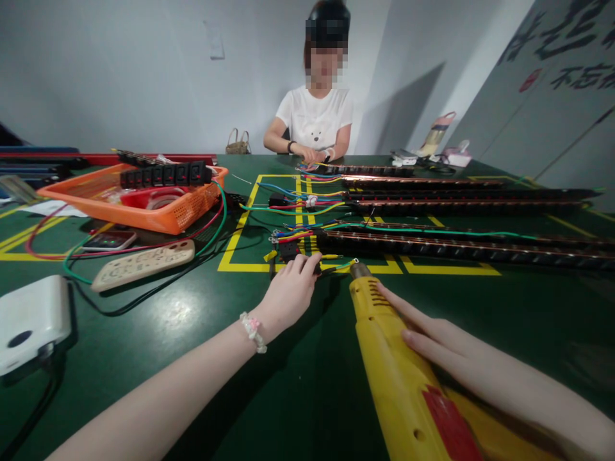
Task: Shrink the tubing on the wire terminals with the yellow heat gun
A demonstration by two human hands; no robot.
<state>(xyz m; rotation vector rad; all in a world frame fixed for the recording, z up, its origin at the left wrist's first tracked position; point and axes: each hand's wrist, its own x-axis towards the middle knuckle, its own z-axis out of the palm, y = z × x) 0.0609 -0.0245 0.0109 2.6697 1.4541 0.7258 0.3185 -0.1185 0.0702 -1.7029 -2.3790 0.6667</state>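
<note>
My left hand (294,288), a beaded bracelet at its wrist, is closed over a small black block (288,250) with wires, its fingertips partly hidden. From beside those fingers a green-yellow wire (342,265) with a black sleeve runs right and ends in a metal ring terminal (356,260). Just below that terminal is the metal nozzle of a yellow heat gun (384,346). My right hand (432,334) holds the heat gun's body from the right, with fingers along its side. Behind the left hand, several coloured wires (291,235) come out of a long black strip (432,246).
More long black strips (471,203) lie farther back. At left are an orange basket (180,221) holding a socket strip (163,175), a beige power strip (144,264) and a white device (33,323). A person (314,118) sits across the green table (192,384).
</note>
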